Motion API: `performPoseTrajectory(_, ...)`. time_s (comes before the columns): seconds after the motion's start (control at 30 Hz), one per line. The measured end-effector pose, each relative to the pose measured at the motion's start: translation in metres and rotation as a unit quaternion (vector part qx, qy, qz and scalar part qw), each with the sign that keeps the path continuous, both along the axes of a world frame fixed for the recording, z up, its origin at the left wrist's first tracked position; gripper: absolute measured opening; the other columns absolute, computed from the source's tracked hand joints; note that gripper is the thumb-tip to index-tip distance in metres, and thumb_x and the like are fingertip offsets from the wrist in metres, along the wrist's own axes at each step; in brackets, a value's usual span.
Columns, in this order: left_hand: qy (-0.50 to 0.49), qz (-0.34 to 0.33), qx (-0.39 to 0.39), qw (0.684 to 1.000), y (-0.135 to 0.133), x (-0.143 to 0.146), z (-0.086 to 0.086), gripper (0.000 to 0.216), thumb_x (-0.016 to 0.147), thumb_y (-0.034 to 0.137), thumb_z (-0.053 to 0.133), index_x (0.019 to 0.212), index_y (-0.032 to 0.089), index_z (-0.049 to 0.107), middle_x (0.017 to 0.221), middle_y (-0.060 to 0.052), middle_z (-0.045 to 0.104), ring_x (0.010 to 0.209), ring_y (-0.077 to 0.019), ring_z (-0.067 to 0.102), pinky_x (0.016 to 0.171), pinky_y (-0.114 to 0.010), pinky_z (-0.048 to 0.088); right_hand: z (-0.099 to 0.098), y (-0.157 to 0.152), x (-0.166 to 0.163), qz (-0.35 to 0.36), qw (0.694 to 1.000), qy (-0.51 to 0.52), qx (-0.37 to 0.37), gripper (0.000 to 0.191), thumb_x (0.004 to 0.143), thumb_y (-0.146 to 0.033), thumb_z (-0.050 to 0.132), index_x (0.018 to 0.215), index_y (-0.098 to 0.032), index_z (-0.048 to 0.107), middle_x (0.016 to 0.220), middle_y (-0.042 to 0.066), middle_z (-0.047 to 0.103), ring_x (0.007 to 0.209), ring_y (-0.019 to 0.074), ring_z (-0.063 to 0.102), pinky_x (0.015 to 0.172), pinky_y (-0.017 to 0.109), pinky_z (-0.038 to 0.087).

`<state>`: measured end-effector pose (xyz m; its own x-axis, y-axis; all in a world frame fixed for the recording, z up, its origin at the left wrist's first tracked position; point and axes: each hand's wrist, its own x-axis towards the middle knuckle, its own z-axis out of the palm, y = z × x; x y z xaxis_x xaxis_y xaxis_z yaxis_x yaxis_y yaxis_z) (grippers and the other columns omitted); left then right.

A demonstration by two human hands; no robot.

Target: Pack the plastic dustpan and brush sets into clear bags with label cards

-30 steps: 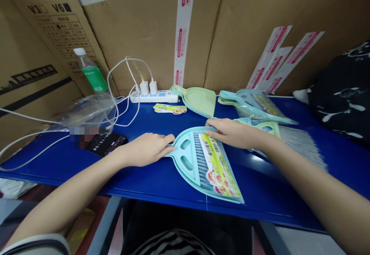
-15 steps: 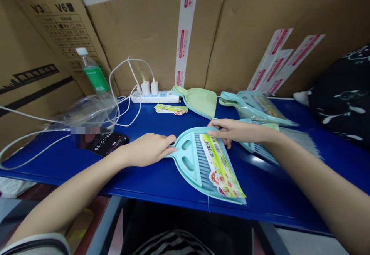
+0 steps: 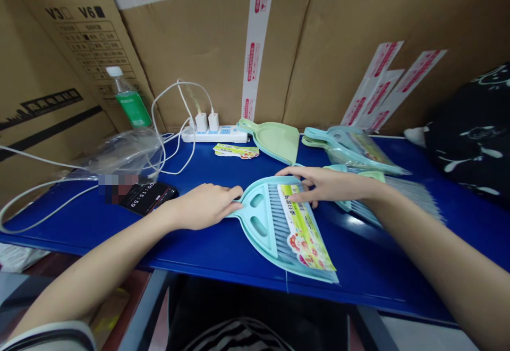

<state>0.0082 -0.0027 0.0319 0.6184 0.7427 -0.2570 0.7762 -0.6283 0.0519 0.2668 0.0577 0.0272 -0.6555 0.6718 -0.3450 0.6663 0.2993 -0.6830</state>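
Observation:
A light blue dustpan [image 3: 249, 239] lies on the blue table in front of me, its straight edge toward the right. A matching hand brush [image 3: 258, 207] with grey-blue bristles is nested in it. Across the bristles lies a yellow-green printed label card [image 3: 306, 234]. My left hand [image 3: 207, 205] is closed round the handle end at the left. My right hand [image 3: 314, 183] is at the far right corner of the dustpan. Its thumb presses on the card's upper end, the index finger reaches over the rim, and the other fingers curl past the edge, partly hidden.
Behind are a green dustpan [image 3: 274, 136], loose label cards [image 3: 237, 151] and a power strip [image 3: 235, 134] with white cables. On the right are a bagged dustpan set [image 3: 358, 146] and loose brushes [image 3: 414, 194]. A phone [image 3: 149, 197], plastic bag [image 3: 123, 152] and bottle [image 3: 133, 106] are left.
My right thumb has moved down and onto the label card, and the index finger now stretches further left over the rim. The card has shifted slightly. My left hand stays on the handle.

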Motion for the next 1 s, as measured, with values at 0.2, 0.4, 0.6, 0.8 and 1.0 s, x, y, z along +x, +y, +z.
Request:
performPoseTrajectory(0.2, 0.001, 0.002, -0.004, 1.0, 0.0, -0.001, -0.001, 0.026, 0.101, 0.038, 0.029, 0.095, 0.02, 0.046, 0.077, -0.001, 0.062, 0.069, -0.0197, 0.061, 0.06, -0.029, 0.038, 0.001, -0.004, 0.0, 0.011, 1.0, -0.001, 0.022, 0.074, 0.081, -0.048, 0.051, 0.149, -0.03, 0.027, 0.107, 0.006, 0.059, 0.083, 0.0187, 0.058, 0.051, 0.023, 0.05)
performPoseTrajectory(0.4, 0.0, 0.009, -0.016, 1.0, 0.0, 0.0, 0.001, 0.024, 0.1, 0.037, 0.031, 0.097, 0.02, 0.046, 0.08, -0.001, 0.063, 0.071, -0.0196, 0.061, 0.06, -0.028, 0.038, 0.002, 0.005, 0.012, 0.105, 0.993, 0.031, 0.049, 0.06, 0.082, -0.051, 0.054, 0.138, -0.032, 0.048, 0.115, 0.008, 0.052, 0.093, 0.0207, 0.055, 0.068, 0.03, 0.051)
performPoseTrajectory(0.6, 0.016, 0.015, -0.011, 1.0, -0.001, 0.001, 0.002, 0.024, 0.1, 0.037, 0.031, 0.095, 0.02, 0.045, 0.077, -0.001, 0.062, 0.068, -0.0194, 0.06, 0.059, -0.028, 0.037, -0.007, 0.012, 0.015, 0.117, 0.989, 0.034, 0.088, 0.055, 0.077, -0.051, 0.062, 0.129, -0.033, 0.057, 0.11, 0.007, 0.05, 0.081, 0.0171, 0.051, 0.068, 0.031, 0.046)
performPoseTrajectory(0.8, 0.006, 0.009, -0.013, 1.0, 0.0, 0.0, 0.001, 0.024, 0.1, 0.037, 0.03, 0.094, 0.019, 0.045, 0.076, -0.001, 0.061, 0.067, -0.0182, 0.059, 0.058, -0.027, 0.037, -0.005, 0.01, 0.013, 0.1, 0.992, 0.034, 0.069, 0.06, 0.077, -0.053, 0.06, 0.132, -0.03, 0.054, 0.109, 0.007, 0.052, 0.084, 0.0186, 0.05, 0.068, 0.031, 0.044)
performPoseTrajectory(1.0, -0.002, 0.008, -0.016, 1.0, 0.001, -0.001, 0.001, 0.024, 0.1, 0.037, 0.03, 0.093, 0.019, 0.045, 0.076, -0.001, 0.061, 0.067, -0.0179, 0.06, 0.059, -0.027, 0.037, -0.003, 0.007, 0.008, 0.04, 0.997, 0.064, -0.027, 0.07, 0.083, -0.059, 0.048, 0.141, -0.023, 0.036, 0.101, 0.007, 0.056, 0.08, 0.0175, 0.052, 0.062, 0.029, 0.046)
